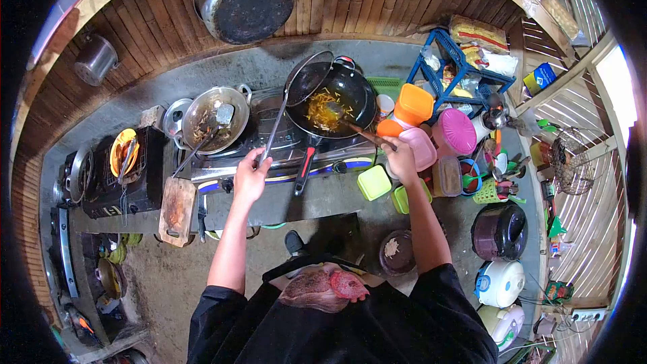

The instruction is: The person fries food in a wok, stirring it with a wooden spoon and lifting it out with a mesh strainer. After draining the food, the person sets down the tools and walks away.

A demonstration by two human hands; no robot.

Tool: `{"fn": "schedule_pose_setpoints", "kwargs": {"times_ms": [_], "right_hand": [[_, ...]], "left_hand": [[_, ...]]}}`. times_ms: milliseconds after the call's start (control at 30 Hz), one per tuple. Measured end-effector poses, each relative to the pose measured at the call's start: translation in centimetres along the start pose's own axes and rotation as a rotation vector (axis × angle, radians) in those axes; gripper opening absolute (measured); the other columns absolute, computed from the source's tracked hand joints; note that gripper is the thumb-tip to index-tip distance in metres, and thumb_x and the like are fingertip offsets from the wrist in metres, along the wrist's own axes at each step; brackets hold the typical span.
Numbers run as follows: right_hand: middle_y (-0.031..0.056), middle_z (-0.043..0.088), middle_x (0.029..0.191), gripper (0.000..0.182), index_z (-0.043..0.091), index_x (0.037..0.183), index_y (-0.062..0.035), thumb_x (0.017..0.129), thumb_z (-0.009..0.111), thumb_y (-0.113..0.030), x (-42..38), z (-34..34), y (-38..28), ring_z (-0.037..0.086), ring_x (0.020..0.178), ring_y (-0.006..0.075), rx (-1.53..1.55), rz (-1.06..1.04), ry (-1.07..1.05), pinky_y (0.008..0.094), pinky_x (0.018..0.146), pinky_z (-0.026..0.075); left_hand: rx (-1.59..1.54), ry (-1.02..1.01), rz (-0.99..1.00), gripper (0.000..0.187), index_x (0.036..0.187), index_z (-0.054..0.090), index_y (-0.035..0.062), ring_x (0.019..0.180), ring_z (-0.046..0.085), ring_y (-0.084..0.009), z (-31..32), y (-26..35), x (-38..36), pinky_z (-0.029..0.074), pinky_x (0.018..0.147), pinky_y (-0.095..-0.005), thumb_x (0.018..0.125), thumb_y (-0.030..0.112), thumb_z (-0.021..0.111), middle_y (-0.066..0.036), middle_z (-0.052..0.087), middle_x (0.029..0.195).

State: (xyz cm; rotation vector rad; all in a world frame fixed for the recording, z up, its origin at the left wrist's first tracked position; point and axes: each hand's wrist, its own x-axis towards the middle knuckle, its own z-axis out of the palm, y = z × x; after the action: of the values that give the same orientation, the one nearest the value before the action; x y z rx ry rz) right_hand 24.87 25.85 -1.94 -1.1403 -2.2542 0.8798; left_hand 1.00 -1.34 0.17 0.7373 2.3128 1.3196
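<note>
Gripping a long-handled skimmer [274, 128], the left hand [250, 178] is closing its fingers around the grip, while the right hand [402, 162] is curling its fingers around the wooden handle of a spatula [364, 133]. The black wok [358, 91] is sitting ahead of both sets of fingers and between them, its rim lying nearer the right hand. From the left fingers, the skimmer is running forward and slightly rightward, its round hoop hanging over the wok's left side — whether it is touching the rim, I cannot tell. From the right fingers, the spatula is slanting forward and leftward, its head resting among the yellow-orange strips [325, 111]. So the two long axes are converging ahead of the hands — skimmer from the left, spatula from the right. Between the hands, the wok's handle [305, 168] is pointing back toward the body. A second pan [232, 120] is standing ahead and left of the left fingers, and a green-lidded container [375, 183] is lying just left of the right hand.
</note>
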Motion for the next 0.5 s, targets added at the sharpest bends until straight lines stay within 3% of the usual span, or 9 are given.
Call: {"fn": "schedule_pose_setpoints", "kwargs": {"times_ms": [167, 233, 267, 367, 500], "right_hand": [[0.0163, 0.067, 0.094, 0.029, 0.062, 0.108, -0.0026, 0.083, 0.06, -0.017, 1.0, 1.2, 2.2, 0.065, 0.086, 0.0251, 0.18, 0.053, -0.1, 0.0317, 0.078, 0.047], [0.0148, 0.067, 0.091, 0.029, 0.062, 0.109, -0.0032, 0.083, 0.059, -0.016, 0.4, 0.1, -0.1, 0.063, 0.081, 0.023, 0.229, 0.244, -0.135, 0.0315, 0.075, 0.046], [0.0148, 0.067, 0.091, 0.029, 0.062, 0.109, -0.0032, 0.083, 0.059, -0.016, 0.5, 0.0, 0.0, 0.063, 0.081, 0.023, 0.229, 0.243, -0.136, 0.0315, 0.075, 0.046], [0.0141, 0.066, 0.088, 0.031, 0.061, 0.112, -0.0043, 0.083, 0.06, -0.016, 0.7, -0.3, 0.2, 0.061, 0.077, 0.0204, 0.252, 0.171, -0.109, 0.031, 0.073, 0.045], [0.0164, 0.065, 0.093, 0.032, 0.06, 0.112, -0.0053, 0.083, 0.059, -0.017, 0.6, -1.4, -1.1, 0.061, 0.082, 0.027, 0.054, -0.061, 0.03, 0.0326, 0.077, 0.046]], "left_hand": [[-0.019, 0.001, -0.005, 0.029, 0.11, 0.059, 0.0097, 0.053, 0.048, -0.0103, 0.0, 0.1, 0.1, 0.037, 0.051, -0.0286, 0.083, 0.021, 0.061, -0.002, 0.054, 0.06], [-0.043, -0.004, 0.003, 0.029, 0.11, 0.059, 0.0095, 0.053, 0.048, -0.0101, -0.1, 0.0, 0.2, 0.037, 0.051, -0.0283, 0.083, 0.02, 0.062, -0.002, 0.054, 0.06], [-0.044, 0.001, 0.001, 0.029, 0.11, 0.059, 0.0092, 0.053, 0.048, -0.0098, 0.0, -0.2, 0.2, 0.037, 0.051, -0.0281, 0.083, 0.02, 0.062, -0.002, 0.054, 0.06], [-0.049, 0.008, -0.006, 0.029, 0.11, 0.059, 0.0088, 0.054, 0.048, -0.0092, -0.1, -0.2, 0.3, 0.037, 0.051, -0.0276, 0.083, 0.019, 0.062, -0.001, 0.054, 0.06], [-0.057, 0.004, -0.007, 0.03, 0.111, 0.059, 0.0091, 0.054, 0.048, -0.0089, -0.2, 0.0, 0.2, 0.038, 0.051, -0.0272, 0.083, 0.019, 0.062, -0.001, 0.054, 0.061]]}}
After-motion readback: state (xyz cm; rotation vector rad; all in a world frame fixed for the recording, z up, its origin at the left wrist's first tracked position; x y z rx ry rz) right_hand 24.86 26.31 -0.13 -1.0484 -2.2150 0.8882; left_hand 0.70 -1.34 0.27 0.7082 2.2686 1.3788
